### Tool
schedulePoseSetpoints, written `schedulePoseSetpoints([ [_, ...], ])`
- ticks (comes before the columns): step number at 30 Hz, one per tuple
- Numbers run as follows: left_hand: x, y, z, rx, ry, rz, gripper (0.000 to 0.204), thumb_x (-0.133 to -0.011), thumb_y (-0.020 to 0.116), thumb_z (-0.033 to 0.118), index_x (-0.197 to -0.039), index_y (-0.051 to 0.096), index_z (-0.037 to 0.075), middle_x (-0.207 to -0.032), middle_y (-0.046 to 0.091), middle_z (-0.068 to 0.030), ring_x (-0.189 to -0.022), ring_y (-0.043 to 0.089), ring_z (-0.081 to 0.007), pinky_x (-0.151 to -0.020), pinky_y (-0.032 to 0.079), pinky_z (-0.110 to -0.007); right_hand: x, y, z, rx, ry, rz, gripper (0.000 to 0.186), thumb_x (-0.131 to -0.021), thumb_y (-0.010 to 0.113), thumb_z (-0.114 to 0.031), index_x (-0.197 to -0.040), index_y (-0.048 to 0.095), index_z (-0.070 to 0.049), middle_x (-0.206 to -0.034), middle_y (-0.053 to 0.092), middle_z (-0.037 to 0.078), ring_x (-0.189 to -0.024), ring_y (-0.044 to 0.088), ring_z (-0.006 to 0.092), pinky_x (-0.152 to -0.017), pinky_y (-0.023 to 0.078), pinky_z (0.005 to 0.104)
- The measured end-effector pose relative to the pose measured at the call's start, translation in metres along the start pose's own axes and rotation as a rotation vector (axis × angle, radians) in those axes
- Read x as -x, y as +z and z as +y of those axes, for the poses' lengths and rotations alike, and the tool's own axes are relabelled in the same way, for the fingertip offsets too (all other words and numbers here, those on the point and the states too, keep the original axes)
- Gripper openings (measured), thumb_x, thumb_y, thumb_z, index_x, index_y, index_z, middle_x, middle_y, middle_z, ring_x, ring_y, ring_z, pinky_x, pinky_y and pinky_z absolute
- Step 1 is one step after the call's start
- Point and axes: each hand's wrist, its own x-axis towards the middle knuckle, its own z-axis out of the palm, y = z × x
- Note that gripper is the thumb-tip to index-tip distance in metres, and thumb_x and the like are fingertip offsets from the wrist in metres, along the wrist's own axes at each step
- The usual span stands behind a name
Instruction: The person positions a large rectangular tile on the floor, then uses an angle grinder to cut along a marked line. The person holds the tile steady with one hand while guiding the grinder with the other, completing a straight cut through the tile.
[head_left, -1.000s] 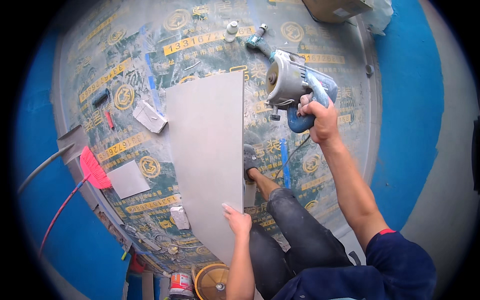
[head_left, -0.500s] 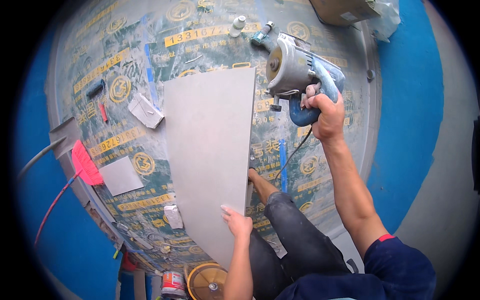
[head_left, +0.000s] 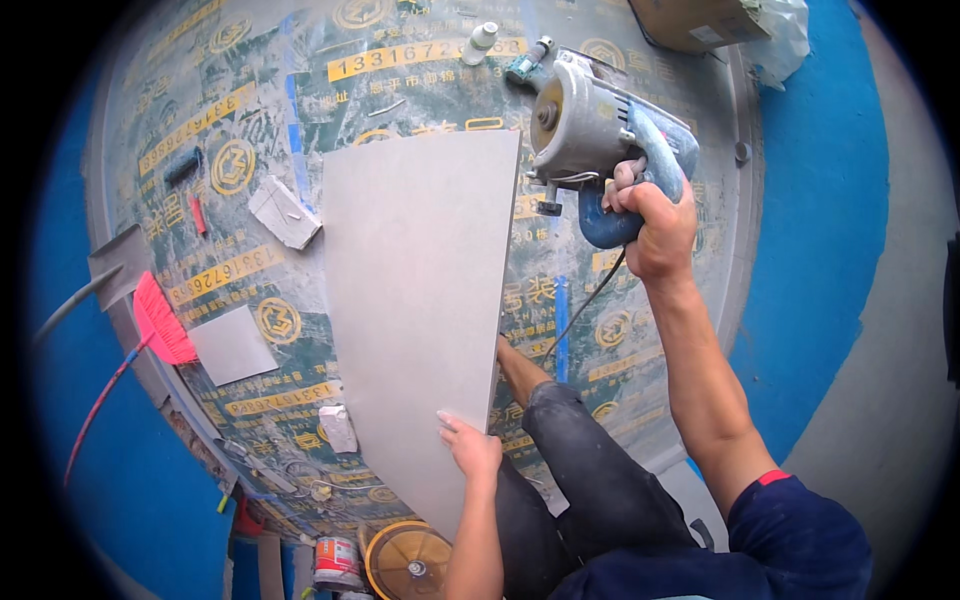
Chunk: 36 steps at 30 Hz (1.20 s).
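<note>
My right hand (head_left: 660, 230) is wrapped round the rear handle of a grey-and-blue handheld circular saw (head_left: 590, 130). The saw is up off the floor, to the right of the far end of a large light-grey tile (head_left: 415, 270), and its cord runs down toward my leg. The tile is long and slants toward me, its near end over my thigh. At the tile's right edge, near that end, my left hand (head_left: 470, 447) grips it. The fingers lie on its upper face; the thumb is hidden.
Printed green sheeting (head_left: 290, 390) covers the floor. Left of the tile lie broken tile pieces (head_left: 284, 212), a smaller grey tile (head_left: 233, 345), a pink broom (head_left: 163, 318) and a shovel (head_left: 117, 262). Beyond are a bottle (head_left: 480, 43) and a teal tool (head_left: 528, 65). A yellow disc (head_left: 408, 562) and a can (head_left: 337, 562) stand nearby.
The view has shifted slightly, so the floor items sit a little further left. Both hands keep their holds. The saw stays raised in nearly the same place.
</note>
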Motion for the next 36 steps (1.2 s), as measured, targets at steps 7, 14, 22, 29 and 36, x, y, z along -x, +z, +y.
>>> schedulePoseSetpoints([
  [7,0.0,0.002,0.0,-0.025,-0.002,0.015,0.098,-0.07,0.066,-0.002,-0.148,0.007,-0.012,-0.138,0.032,-0.0399,-0.124,0.043,-0.0518,-0.105,0.042,-0.047,0.001,0.004,-0.002,0.015,-0.01,-0.018,0.029,-0.071,0.053,-0.004,-0.099,0.056,0.003,-0.073,0.05,0.005,-0.066,0.048,0.0149,-0.066,0.045,0.0297],
  [14,0.001,0.0,0.001,-0.027,-0.008,0.013,0.099,-0.07,0.068,-0.002,-0.148,0.008,-0.013,-0.138,0.033,-0.0398,-0.123,0.044,-0.0516,-0.104,0.043,-0.047,0.001,0.005,0.0,0.03,-0.019,-0.021,0.029,-0.071,0.053,-0.004,-0.099,0.056,0.003,-0.073,0.05,0.005,-0.066,0.048,0.0147,-0.065,0.045,0.0292],
  [22,0.001,0.0,0.0,-0.02,0.007,0.007,0.098,-0.07,0.068,-0.002,-0.147,0.008,-0.013,-0.138,0.032,-0.0404,-0.124,0.043,-0.0519,-0.106,0.041,-0.047,0.0,0.005,0.003,0.075,-0.007,-0.004,0.045,-0.071,0.053,-0.003,-0.115,0.055,0.007,-0.074,0.05,0.004,-0.066,0.048,0.0138,-0.065,0.045,0.0289],
  [29,0.002,-0.001,-0.001,0.002,0.015,0.004,0.099,-0.07,0.067,-0.002,-0.148,0.008,-0.013,-0.138,0.031,-0.041,-0.127,0.04,-0.0524,-0.108,0.039,-0.047,0.002,0.01,0.0,0.055,-0.018,-0.033,0.06,-0.072,0.053,-0.003,-0.131,0.05,0.008,-0.075,0.051,0.003,-0.066,0.048,0.0135,-0.065,0.045,0.0285],
  [36,0.001,0.0,0.001,-0.001,-0.008,-0.016,0.101,-0.069,0.069,-0.002,-0.148,0.007,-0.012,-0.139,0.031,-0.0407,-0.128,0.04,-0.0517,-0.108,0.039,-0.047,0.001,0.01,0.004,0.056,-0.018,-0.012,0.056,-0.071,0.053,-0.002,-0.127,0.051,0.006,-0.074,0.051,0.003,-0.065,0.048,0.013,-0.064,0.045,0.0292],
])
